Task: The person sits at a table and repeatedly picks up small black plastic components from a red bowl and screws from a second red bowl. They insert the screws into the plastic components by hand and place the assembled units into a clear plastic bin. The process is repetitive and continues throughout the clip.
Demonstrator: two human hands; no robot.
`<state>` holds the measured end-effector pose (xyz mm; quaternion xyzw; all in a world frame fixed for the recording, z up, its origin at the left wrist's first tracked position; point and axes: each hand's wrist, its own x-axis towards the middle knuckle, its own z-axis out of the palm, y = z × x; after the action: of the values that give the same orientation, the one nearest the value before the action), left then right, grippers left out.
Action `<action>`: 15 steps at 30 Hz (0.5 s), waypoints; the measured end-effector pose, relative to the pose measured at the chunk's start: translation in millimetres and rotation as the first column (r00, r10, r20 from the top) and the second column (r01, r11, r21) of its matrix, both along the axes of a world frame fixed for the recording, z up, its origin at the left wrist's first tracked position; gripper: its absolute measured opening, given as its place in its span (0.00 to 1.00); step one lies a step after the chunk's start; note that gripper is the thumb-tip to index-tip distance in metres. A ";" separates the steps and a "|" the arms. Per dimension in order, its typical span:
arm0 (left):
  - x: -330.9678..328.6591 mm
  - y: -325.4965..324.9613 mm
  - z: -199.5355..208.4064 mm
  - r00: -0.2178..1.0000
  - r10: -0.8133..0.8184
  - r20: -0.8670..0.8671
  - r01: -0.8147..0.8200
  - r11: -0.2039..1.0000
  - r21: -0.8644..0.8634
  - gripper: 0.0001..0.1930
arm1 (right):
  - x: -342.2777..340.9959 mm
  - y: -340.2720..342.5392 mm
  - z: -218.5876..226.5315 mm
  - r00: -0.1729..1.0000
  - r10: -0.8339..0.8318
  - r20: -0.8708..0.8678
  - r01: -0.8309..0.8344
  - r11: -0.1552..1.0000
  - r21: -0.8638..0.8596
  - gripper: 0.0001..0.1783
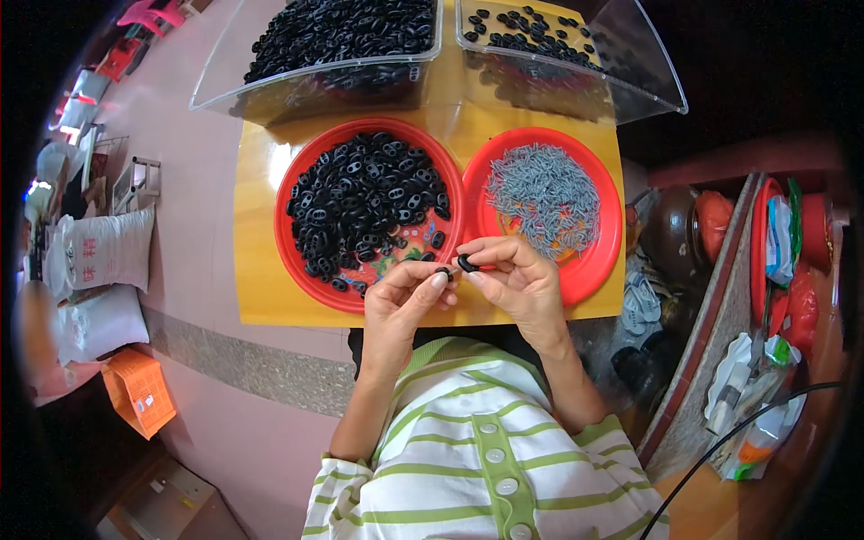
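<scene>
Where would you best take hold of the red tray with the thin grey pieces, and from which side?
Probably the right rim of the red tray, approached from the person's right: it curves out near the table's edge, clear of the thin grey pieces. The left rim is crowded by the other red tray, and the right hand covers part of the near side.

Your shirt [432, 490] is white with green stripes, your bench [256, 270] yellow. At left, your red tray [282, 211] has a multicoloured pattern, seemingly floral though mostly covered, under black pieces [360, 202]; at right, your plate [610, 211] is red, its slender pieces [544, 193] grey.
</scene>
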<state>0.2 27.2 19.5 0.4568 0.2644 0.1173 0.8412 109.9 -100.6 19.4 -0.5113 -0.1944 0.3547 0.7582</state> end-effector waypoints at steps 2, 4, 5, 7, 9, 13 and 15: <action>0.6 -0.4 0.4 1.000 0.002 -0.014 -0.002 1.000 0.001 0.08 | -0.4 -1.0 -0.3 1.000 0.003 0.021 -0.003 1.000 -0.004 0.13; 1.1 -0.5 1.8 1.000 0.000 -0.025 0.000 1.000 -0.002 0.07 | -1.1 -1.4 2.0 1.000 0.000 -0.011 0.000 1.000 -0.010 0.14; 1.2 -0.7 1.7 1.000 0.003 -0.030 -0.004 1.000 -0.003 0.07 | -1.3 -1.3 2.8 1.000 0.000 -0.027 0.000 1.000 -0.013 0.14; 1.3 -1.2 1.4 0.999 0.010 -0.039 -0.010 1.000 -0.005 0.07 | -1.6 -1.1 2.5 1.000 -0.008 -0.006 0.008 1.000 -0.025 0.15; 1.3 -1.3 2.1 0.999 0.012 -0.052 -0.011 1.000 0.005 0.06 | -1.4 -1.3 1.4 0.999 -0.013 0.037 0.015 0.999 -0.039 0.15; 0.7 -0.2 3.4 0.998 -0.001 -0.062 0.003 1.000 0.027 0.06 | -0.8 -1.3 -3.1 0.993 -0.018 0.114 0.024 0.998 -0.060 0.15; 0.3 0.3 3.4 0.998 -0.010 -0.060 0.011 1.000 0.016 0.06 | -0.8 -1.1 -3.7 0.991 -0.019 0.136 0.029 0.997 -0.074 0.15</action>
<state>0.5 27.5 23.0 0.4681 0.2861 0.1015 0.8299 109.1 -101.7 15.8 -0.5648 -0.2256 0.3171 0.7277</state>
